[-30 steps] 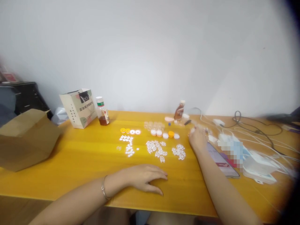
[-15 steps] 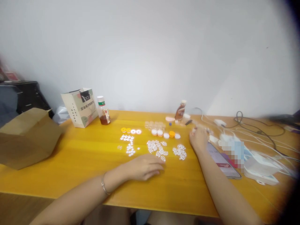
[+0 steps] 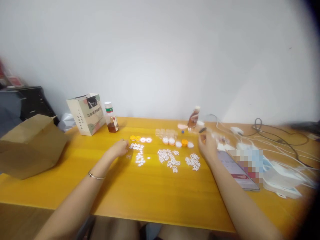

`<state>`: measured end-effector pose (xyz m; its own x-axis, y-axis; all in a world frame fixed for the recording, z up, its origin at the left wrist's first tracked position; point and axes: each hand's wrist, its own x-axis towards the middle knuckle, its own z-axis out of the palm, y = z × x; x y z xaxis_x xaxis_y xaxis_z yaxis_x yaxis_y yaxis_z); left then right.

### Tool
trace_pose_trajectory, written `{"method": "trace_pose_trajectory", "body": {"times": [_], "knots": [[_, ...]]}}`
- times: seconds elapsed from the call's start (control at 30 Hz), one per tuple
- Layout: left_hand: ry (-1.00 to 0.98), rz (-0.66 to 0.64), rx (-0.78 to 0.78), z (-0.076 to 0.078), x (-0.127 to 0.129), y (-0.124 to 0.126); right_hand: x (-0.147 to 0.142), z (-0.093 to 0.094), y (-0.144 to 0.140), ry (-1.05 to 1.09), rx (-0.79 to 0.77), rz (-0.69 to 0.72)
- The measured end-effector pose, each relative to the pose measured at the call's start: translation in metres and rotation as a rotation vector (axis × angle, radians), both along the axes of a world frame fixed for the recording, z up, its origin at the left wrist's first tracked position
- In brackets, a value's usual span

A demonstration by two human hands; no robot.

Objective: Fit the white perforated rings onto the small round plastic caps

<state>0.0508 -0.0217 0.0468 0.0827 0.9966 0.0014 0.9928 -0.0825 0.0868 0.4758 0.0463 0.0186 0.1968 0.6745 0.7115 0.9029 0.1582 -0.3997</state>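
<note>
My left hand (image 3: 120,147) is at the left end of the small parts, beside a row of small white knob-like pieces (image 3: 136,146); motion blur hides its fingertips. Just behind these pieces lie yellow and white ring-shaped discs (image 3: 142,140). My right hand (image 3: 208,146) rests near the table's right side with its fingers curled inward; whatever they hold is hidden. To its left are white and orange round caps (image 3: 178,144) and a pile of white openwork plastic pieces (image 3: 193,162). A larger group of similar openwork pieces (image 3: 165,155) lies further left, near small white discs (image 3: 140,159).
Clear plastic cups (image 3: 166,134) stand behind the caps, near a brown bottle (image 3: 193,117). A phone (image 3: 237,171), white cables (image 3: 272,143) and a white box (image 3: 282,180) crowd the right. A jar (image 3: 111,118), printed bag (image 3: 87,116) and brown paper bag (image 3: 32,146) stand left.
My left hand has moved left and away from me, from the openwork pieces to the knob-like pieces. My right hand has shifted slightly left, its fingers now curled beside the caps.
</note>
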Motion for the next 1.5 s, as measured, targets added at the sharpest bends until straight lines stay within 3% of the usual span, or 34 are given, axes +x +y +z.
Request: {"method": "trace_pose_trajectory", "body": {"times": [0.2,0.33,0.43,0.6,0.67,0.9,1.5], "knots": [[-0.027,-0.029,-0.037,-0.004,0.005,0.005,-0.008,0.006,-0.007,0.04,0.037,0.067],[-0.051,-0.029,-0.019,-0.003,0.005,0.006,-0.029,0.019,-0.023,0.067,0.076,0.202],[-0.073,-0.036,0.006,-0.002,0.007,0.006,-0.06,0.026,-0.047,0.046,0.005,0.418],[-0.098,-0.053,0.019,-0.005,0.011,0.005,-0.113,0.027,-0.091,-0.142,-0.21,0.953],[-0.096,-0.044,0.028,-0.006,0.011,0.005,-0.123,0.026,-0.1,-0.183,-0.267,1.037],[-0.117,-0.002,0.106,-0.005,0.013,0.007,-0.118,0.025,-0.094,-0.153,-0.312,1.017],[-0.187,-0.033,0.12,-0.011,0.018,0.009,-0.117,0.027,-0.094,-0.144,-0.371,1.028]]}}
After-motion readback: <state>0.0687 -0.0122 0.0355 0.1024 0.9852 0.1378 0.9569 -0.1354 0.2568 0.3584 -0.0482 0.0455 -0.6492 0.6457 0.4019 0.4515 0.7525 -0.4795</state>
